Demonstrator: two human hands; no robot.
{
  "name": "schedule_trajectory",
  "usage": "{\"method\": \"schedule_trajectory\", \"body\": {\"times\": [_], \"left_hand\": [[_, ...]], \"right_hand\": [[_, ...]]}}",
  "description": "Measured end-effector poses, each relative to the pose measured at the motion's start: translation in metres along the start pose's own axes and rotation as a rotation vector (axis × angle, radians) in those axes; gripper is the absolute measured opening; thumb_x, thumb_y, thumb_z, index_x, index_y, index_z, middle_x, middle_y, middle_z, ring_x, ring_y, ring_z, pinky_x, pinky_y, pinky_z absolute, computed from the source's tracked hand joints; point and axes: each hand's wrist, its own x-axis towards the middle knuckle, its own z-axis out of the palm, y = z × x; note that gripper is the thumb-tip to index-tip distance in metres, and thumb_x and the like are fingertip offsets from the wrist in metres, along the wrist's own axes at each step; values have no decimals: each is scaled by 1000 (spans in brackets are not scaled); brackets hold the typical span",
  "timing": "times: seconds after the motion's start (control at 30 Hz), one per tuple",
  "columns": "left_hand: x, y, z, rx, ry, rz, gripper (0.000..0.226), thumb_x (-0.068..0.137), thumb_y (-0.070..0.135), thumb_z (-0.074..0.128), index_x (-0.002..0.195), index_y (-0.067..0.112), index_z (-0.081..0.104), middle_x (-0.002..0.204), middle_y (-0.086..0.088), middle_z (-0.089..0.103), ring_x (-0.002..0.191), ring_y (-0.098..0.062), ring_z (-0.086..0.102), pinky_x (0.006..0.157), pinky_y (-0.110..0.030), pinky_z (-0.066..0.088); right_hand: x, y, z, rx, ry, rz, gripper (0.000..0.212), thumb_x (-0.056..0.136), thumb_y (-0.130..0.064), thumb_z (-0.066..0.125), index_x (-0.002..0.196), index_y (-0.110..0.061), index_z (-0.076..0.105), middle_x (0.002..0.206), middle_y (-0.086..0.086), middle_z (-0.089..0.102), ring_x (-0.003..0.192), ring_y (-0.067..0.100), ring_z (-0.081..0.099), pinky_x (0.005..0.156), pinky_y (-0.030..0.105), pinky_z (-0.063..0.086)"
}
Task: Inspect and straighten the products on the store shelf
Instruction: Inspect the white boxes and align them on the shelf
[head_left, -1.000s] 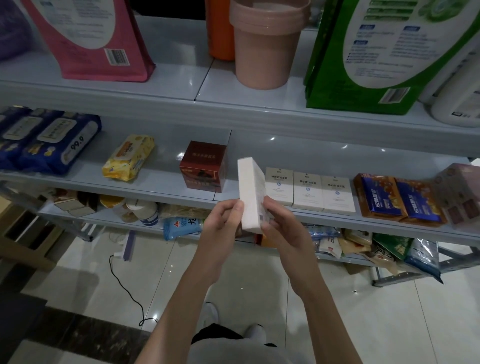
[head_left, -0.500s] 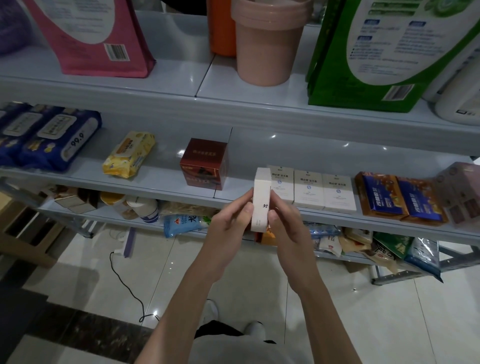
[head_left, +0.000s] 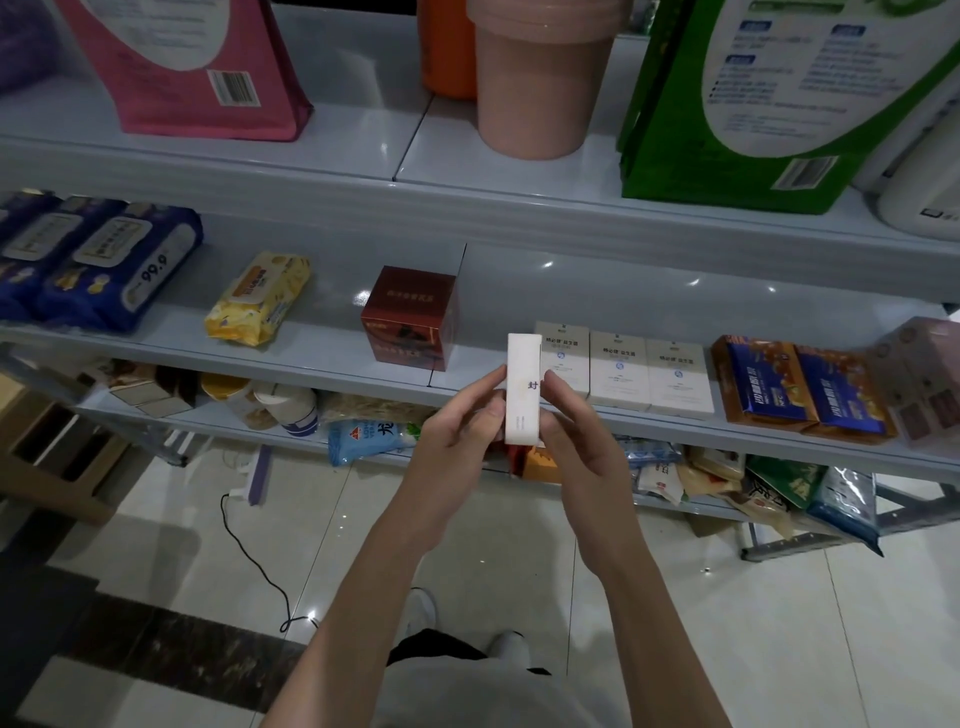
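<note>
White box (head_left: 522, 395) sat pinched between left hand (head_left: 457, 447) and right hand (head_left: 587, 457), not yet reshelved beside three tidy boxes (head_left: 621, 369).

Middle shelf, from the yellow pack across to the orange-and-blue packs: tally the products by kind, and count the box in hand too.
Yellow pack: 1
Red box: 1
White boxes: 4 (three lying in a row, plus the held white box pinched between left hand and right hand)
Orange-and-blue packs: 2
Total: 8
</note>
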Motion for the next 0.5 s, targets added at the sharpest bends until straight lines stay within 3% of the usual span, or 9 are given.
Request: {"method": "schedule_trajectory", "body": {"times": [0.13, 0.3, 0.4, 0.5], "left_hand": [[0, 0, -1, -9, 54, -25, 31, 106, 25, 51, 135, 31, 59, 119, 19, 69, 113, 1, 64, 98, -26, 54], [-2, 0, -1, 40, 21, -11, 30, 105, 22, 52, 132, 30, 64, 127, 10, 65, 110, 0, 63, 81, -12, 52], [-2, -2, 0, 138, -11, -3, 27, 103, 25, 58, 126, 37, 66, 135, 6, 52, 102, 13, 57, 78, -6, 47], [-1, -6, 3, 210, 17, -39, 30, 100, 26, 63, 127, 39, 64, 139, 7, 42, 102, 18, 51, 77, 0, 43]], "right_hand": [[0, 0, 0, -39, 13, -9, 36, 105, -10, 56, 137, -25, 62, 134, -8, 66, 111, -7, 64, 85, 12, 52], [0, 2, 1, 35, 56, 21, 29, 105, -15, 54, 132, -14, 63, 109, -16, 74, 104, 9, 72, 81, 21, 58], [0, 4, 3, 94, 104, 86, 38, 100, -33, 55, 137, -28, 49, 108, -15, 74, 109, 18, 71, 85, 35, 62], [1, 8, 4, 88, 103, 99, 48, 104, -28, 55, 149, -38, 41, 119, -1, 70, 114, 19, 69, 91, 43, 61]]}}
